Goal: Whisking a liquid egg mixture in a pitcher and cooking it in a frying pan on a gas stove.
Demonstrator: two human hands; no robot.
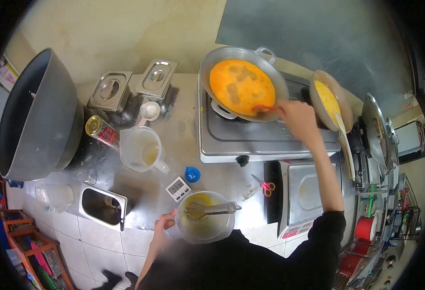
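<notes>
My right hand grips a red utensil whose far end rests in orange liquid near the right edge of a metal wok on the gas stove. Darker patches show on the liquid. At the table's front edge, my left hand is at the handle side of a translucent plastic jug; how its fingers hold it is partly hidden. A wire whisk lies across the jug, above some yellow residue. A digital timer and a blue plastic cap are just behind the jug.
Right of the wok, a pan holds yellow food and a pale spatula. Pink-handled scissors lie beside a weighing scale. Leftward stand another jug, a tin can, lidded steel containers and a large grey bowl.
</notes>
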